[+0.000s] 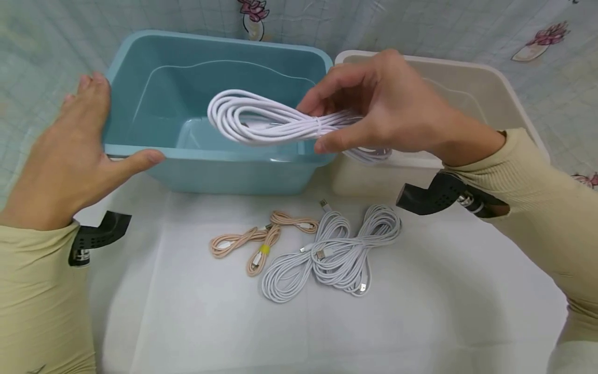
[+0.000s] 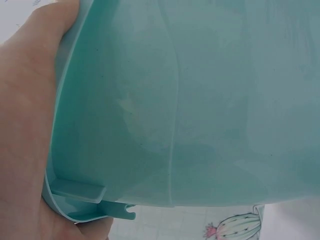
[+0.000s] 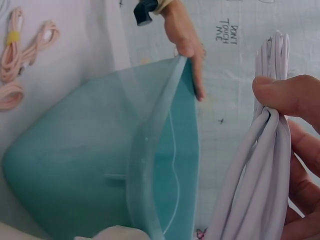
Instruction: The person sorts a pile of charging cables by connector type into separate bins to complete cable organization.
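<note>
My right hand pinches a coiled white cable around its middle, fingers on one side and thumb on the other. The bundle hangs above the front rim of a blue plastic bin, with one looped end over the opening. In the right wrist view, the thumb presses the cable strands where they are bunched together. My left hand rests at the bin's front left corner. Its thumb lies along the front rim, and its straight fingers run along the left side. The bin's wall fills most of the left wrist view.
A beige bin stands to the right, beside the blue one. In front, on a white cloth, lie several pink cables and several coiled white cables. A patterned sheet hangs or lies behind the bins.
</note>
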The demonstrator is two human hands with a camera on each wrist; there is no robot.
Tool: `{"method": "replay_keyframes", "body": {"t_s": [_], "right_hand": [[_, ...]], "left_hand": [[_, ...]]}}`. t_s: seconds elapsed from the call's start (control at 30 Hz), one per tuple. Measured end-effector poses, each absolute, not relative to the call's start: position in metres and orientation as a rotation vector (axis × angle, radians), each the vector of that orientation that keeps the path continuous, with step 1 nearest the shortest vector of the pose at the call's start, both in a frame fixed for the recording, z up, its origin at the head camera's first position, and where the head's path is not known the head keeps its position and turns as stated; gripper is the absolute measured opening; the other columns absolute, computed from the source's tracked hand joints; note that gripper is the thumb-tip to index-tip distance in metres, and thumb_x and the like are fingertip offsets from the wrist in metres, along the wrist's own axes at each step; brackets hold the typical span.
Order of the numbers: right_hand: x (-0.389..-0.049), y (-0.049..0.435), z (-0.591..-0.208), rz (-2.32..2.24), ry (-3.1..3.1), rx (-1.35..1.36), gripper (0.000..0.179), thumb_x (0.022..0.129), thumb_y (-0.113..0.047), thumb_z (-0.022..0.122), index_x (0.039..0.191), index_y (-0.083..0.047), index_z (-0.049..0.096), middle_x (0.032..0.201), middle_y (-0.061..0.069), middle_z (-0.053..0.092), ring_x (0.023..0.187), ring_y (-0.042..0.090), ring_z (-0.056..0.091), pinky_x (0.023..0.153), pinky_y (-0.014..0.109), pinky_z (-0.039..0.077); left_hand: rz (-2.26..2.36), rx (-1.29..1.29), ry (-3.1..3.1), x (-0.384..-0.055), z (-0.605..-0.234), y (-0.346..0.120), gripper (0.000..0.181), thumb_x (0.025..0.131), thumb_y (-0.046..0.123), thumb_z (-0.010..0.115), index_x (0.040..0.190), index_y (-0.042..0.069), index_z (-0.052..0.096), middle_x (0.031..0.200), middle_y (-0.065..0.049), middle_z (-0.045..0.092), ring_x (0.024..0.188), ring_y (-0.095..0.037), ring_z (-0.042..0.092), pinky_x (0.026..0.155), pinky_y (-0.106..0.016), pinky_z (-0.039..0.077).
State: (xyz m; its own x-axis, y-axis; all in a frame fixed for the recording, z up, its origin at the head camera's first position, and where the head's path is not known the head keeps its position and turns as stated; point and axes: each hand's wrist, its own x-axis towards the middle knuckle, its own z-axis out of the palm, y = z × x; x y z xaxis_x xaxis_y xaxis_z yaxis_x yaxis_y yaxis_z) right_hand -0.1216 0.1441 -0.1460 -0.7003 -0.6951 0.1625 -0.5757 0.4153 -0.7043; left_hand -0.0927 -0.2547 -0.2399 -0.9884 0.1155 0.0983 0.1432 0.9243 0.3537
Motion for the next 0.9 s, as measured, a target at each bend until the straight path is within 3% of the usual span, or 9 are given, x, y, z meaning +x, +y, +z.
{"method": "replay_keyframes", "body": {"t_s": [0.23,0.47,0.9], "right_hand": [[-0.136,0.129,-0.138,-1.092,2.616,-1.128,0.037,0.074,-0.011,0.083,0.110,-0.014,0.074,0.101,0.001,0.071,0.083,0.015,0.062,0.083,0.017,0.057],[-0.147,0.113,-0.134,-1.042,2.721,-1.020,0.039,0.076,-0.027,0.083,0.113,-0.024,0.072,0.108,-0.003,0.069,0.090,0.013,0.063,0.092,0.019,0.056],[-0.171,0.090,-0.144,-0.994,2.729,-1.004,0.041,0.077,-0.030,0.082,0.116,-0.024,0.070,0.110,-0.005,0.065,0.096,0.011,0.057,0.093,0.020,0.054]], "left_hand": [[-0.562,-0.136,-3.009,-0.088,-0.238,-0.255,0.113,0.082,0.061,0.063,0.156,0.011,-0.006,0.163,-0.005,-0.007,0.153,-0.034,-0.005,0.125,-0.056,0.003],[-0.541,-0.124,-3.000,-0.086,-0.237,-0.254,0.112,0.082,0.061,0.062,0.157,0.011,-0.005,0.164,-0.006,-0.005,0.154,-0.033,-0.004,0.126,-0.056,0.004],[-0.572,-0.103,-3.005,-0.082,-0.235,-0.251,0.113,0.081,0.062,0.063,0.157,0.014,-0.006,0.164,-0.006,-0.005,0.153,-0.039,-0.002,0.124,-0.059,0.005]]}}
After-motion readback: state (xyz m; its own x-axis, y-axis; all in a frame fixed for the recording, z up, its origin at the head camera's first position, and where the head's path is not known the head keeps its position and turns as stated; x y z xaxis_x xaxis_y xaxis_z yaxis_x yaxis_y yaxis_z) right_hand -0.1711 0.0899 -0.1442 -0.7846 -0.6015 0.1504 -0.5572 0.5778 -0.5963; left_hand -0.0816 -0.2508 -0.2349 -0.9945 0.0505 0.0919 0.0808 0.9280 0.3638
